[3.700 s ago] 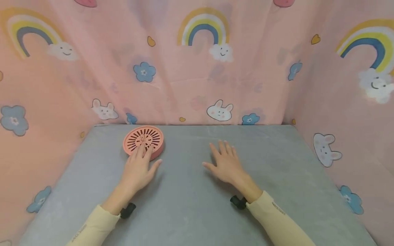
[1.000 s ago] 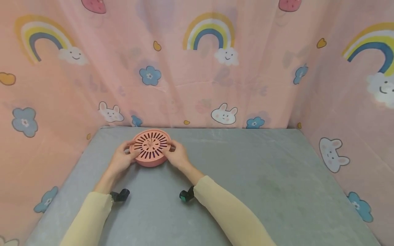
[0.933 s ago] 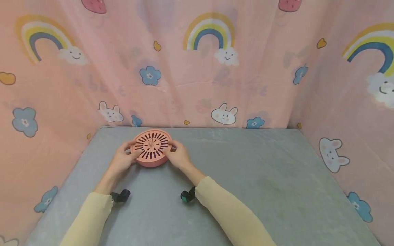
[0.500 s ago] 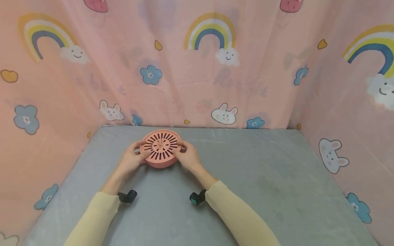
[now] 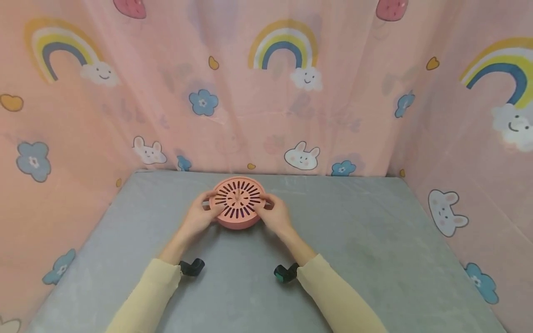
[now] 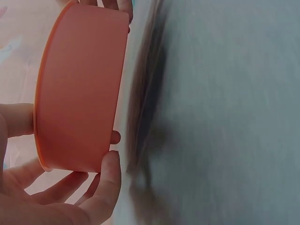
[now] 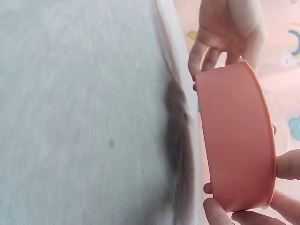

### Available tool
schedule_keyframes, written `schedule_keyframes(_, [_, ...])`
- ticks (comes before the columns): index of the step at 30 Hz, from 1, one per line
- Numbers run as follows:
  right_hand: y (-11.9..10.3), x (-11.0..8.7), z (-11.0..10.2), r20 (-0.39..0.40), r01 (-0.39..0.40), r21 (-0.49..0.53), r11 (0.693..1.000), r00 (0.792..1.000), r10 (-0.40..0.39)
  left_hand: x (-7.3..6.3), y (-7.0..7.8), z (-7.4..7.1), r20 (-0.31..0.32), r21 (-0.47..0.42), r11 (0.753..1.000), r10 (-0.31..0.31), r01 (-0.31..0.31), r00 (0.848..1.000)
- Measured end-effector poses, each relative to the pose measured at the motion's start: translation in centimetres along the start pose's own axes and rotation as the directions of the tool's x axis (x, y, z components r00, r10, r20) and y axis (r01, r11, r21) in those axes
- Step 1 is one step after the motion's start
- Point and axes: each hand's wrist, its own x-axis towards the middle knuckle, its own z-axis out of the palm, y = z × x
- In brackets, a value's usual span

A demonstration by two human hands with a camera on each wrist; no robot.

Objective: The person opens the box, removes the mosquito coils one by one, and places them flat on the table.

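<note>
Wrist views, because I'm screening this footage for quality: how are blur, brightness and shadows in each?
Left wrist view: dimmer, the gray tabletop soft and smeared, with a dark shadow near the pink round container, whose edges look fairly crisp; right wrist view: brighter, tabletop also streaky, shadow blurred, container edges clear.

Container (image 5: 237,204): between the left grip (image 5: 200,213) and the right grip (image 5: 275,214), touching both, above the surface
Surface (image 5: 358,240): beneath both grips, extending left, right and nearer the person
Curtain (image 5: 233,134): behind the grips, past the surface's far edge, and along both sides
Wrist cameras (image 5: 192,267): nearer the person than the grips, at the wrists' inner sides
Sleeves (image 5: 145,296): nearest the person, one behind each grip's wrist
</note>
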Motion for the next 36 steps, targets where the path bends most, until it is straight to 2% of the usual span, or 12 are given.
schedule_keyframes(3, [0.5, -0.1, -1.0, -0.013, -0.014, 0.003, 1.0, 1.0, 0.014, 0.0, 0.3, 1.2, -0.005, 0.01, 1.0, 0.015, -0.014, 1.0])
schedule_keyframes(7, [1.2, -0.2, -2.4, -0.032, -0.033, -0.01, 0.999, 0.999, 0.032, 0.0, 0.9, 2.5, 0.0, -0.021, 0.999, 0.037, -0.037, 0.999])
schedule_keyframes(11, [1.7, -0.2, -3.6, -0.037, -0.061, -0.024, 0.998, 0.998, 0.06, 0.2, 1.1, 3.7, -0.003, -0.051, 0.998, 0.035, -0.035, 0.999])
schedule_keyframes(19, [2.9, 0.0, -6.3, -0.057, -0.102, -0.022, 0.995, 0.993, 0.1, 0.5, 2.4, 6.2, -0.001, -0.058, 0.997, 0.055, -0.055, 0.998])
schedule_keyframes(24, [3.5, 0.1, -7.6, -0.036, -0.123, 0.014, 0.992, 0.992, 0.124, 1.0, 2.7, 7.3, 0.011, -0.054, 0.996, 0.067, -0.066, 0.998])
schedule_keyframes(28, [4.0, 0.2, -8.4, -0.012, -0.153, 0.034, 0.988, 0.988, 0.153, 1.4, 2.5, 8.1, 0.035, -0.059, 0.997, 0.052, -0.05, 0.998])
schedule_keyframes(36, [4.9, 0.2, -9.4, 0.037, -0.216, 0.052, 0.975, 0.976, 0.214, 1.7, 2.1, 9.7, 0.061, -0.131, 0.991, 0.036, -0.028, 0.997])
